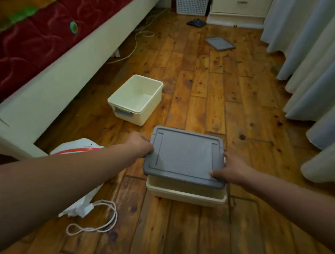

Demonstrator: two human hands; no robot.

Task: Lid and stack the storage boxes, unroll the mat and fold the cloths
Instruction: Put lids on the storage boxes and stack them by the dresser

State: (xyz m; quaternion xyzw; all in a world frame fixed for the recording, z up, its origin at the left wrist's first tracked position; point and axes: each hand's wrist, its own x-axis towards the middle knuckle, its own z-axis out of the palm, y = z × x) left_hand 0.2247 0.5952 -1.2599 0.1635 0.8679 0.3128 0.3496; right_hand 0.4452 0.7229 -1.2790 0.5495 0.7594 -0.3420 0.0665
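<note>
Two hands hold a grey lid (184, 156) by its short edges above a cream storage box (185, 194) that stands on the wooden floor (209, 89). The left hand (139, 144) curls its fingers round the left edge. The right hand (231, 169) pinches the right edge near the front corner, thumb on top. The lid covers most of the box but sits shifted toward the far side, so the near rim shows uncovered; it is judged not yet seated.

The lid looks like a thin, stiff plastic moulding with a raised border, so it is probably light and rigid enough to carry flat from two opposite edges without sagging. Its smooth surface may slip under a loose pinch, so a hold at the rim lip suits it best. Seating likely calls for lining up the corners and pressing down along the border rather than at the centre, where a thin panel could flex.

A second open box (140, 117), apparently empty and hence light, stands farther off beside the bed base (61, 83); its end handle offers a hold. A second grey lid (220, 43) lies well apart on the far floor. A white drawstring bag (86, 150) lies just left of the left forearm.
</note>
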